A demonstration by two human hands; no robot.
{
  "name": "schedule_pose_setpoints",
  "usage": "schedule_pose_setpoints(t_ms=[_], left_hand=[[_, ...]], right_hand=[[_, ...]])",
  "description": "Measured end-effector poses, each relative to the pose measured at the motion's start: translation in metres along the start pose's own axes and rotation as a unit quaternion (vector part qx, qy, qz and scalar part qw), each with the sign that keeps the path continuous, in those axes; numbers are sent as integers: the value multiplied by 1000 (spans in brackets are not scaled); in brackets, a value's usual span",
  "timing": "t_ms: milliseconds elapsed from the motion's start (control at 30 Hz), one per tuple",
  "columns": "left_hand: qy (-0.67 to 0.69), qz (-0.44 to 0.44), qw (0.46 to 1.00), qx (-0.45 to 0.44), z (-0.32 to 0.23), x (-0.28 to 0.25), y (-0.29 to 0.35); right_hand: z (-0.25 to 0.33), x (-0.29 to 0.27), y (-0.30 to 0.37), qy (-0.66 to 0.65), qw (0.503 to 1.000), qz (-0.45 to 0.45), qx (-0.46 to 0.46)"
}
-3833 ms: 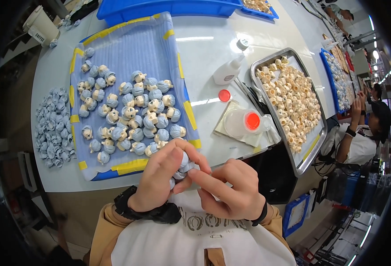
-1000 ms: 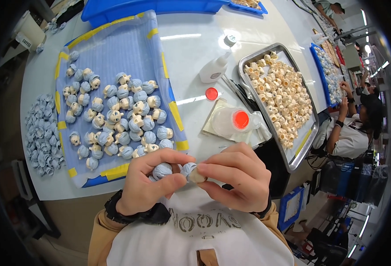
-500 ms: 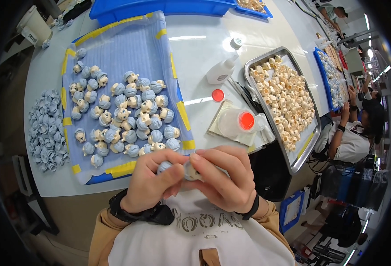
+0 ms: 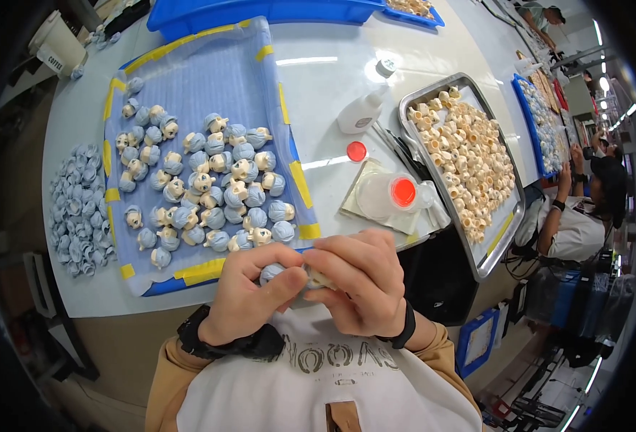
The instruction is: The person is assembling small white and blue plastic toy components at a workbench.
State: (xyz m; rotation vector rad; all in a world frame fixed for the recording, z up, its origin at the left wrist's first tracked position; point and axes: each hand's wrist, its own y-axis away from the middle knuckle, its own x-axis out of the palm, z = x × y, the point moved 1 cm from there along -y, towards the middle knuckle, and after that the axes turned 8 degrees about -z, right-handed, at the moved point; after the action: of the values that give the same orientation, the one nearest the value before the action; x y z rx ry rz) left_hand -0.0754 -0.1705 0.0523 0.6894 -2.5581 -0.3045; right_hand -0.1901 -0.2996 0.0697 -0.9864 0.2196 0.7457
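Note:
Close to my chest, in front of the table edge, both hands are closed around a small doll head [image 4: 316, 279] with blue hair and a cream face. My left hand [image 4: 249, 291] pinches the blue hair side between thumb and fingers. The fingers of my right hand [image 4: 365, 281] wrap over the cream side and hide much of it. Just beyond my hands lies a blue tray [image 4: 181, 93] lined with translucent sheet and edged with yellow tape. Several finished-looking doll heads [image 4: 203, 182] with blue hair and painted faces rest on it.
Loose blue hair pieces [image 4: 80, 209] are heaped left of the tray. To the right, a metal tray [image 4: 482, 270] holds cream face shells [image 4: 466, 158]. Between stand a white bottle [image 4: 361, 114], a red-topped jar [image 4: 403, 192], a red cap [image 4: 356, 151] and tweezers [image 4: 397, 147]. A co-worker [image 4: 577, 216] sits farther right.
My right fingers have shifted and curled further over the doll head, covering more of its face. My left hand keeps its grip almost unmoved.

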Motion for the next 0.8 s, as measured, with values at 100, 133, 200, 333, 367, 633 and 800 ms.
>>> schedule_pose_setpoints(t_ms=[100,133,200,333,367,633,800], left_hand=[[-31,0,999,24,2,-2,0],[-43,9,998,44,3,-1,-2],[-14,3,1000,7,5,-9,2],[283,-93,952,-72,7,-22,2],[312,-107,943,-36,-4,-22,5],[108,81,988,-72,-1,-7,5],[36,140,985,-94,0,-4,0]], right_hand=[[-7,1,4,-21,1000,2,-6],[-10,-2,6,-26,999,17,-15],[-4,-2,5,-57,998,30,26],[-17,-35,15,-65,995,42,63],[-24,-51,16,-41,997,24,56],[-143,-257,57,401,835,44,373],[-177,-266,59,408,854,62,318]])
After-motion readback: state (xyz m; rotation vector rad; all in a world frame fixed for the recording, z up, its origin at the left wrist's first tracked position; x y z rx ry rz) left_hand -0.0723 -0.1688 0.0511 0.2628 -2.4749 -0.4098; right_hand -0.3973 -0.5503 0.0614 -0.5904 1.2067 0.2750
